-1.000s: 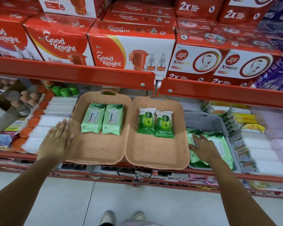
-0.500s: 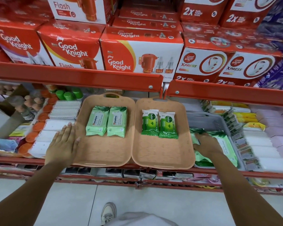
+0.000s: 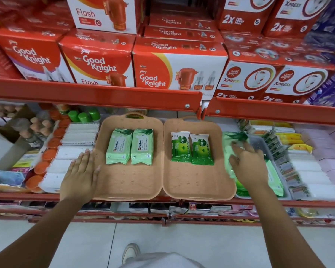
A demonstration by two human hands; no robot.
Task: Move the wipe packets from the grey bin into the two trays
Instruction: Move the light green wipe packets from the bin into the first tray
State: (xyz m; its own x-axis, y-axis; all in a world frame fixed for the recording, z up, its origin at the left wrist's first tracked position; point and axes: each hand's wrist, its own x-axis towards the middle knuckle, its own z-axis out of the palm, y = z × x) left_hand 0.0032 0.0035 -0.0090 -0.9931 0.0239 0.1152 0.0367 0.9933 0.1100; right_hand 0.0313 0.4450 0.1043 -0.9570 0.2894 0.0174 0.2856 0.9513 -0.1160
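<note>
Pickup step: right hand (image 3: 247,163) grasps pale-green wipe packet (image 3: 230,151) at grey plastic bin (image 3: 259,144) left edge; left hand (image 3: 81,175) flat, wide open by left tan tray (image 3: 124,182). Next: lift w/ firm grip, carry over.

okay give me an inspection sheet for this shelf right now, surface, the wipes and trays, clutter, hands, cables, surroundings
Surface: red shelf carrying two trays side by side and a bin.
Job's things: left tray holds two pale green Himalaya packets; right tray holds two dark green Dettol packets; grey bin has green packets left in it.
Clutter: white packs, orange caps and green caps to the left; white packs to the right.
Hands: left hand flat by the left tray's edge; right hand on a pale green packet in the bin, grip unclear.
Cables: nothing seen.
Surroundings: Good Knight boxes on the shelf above.
</note>
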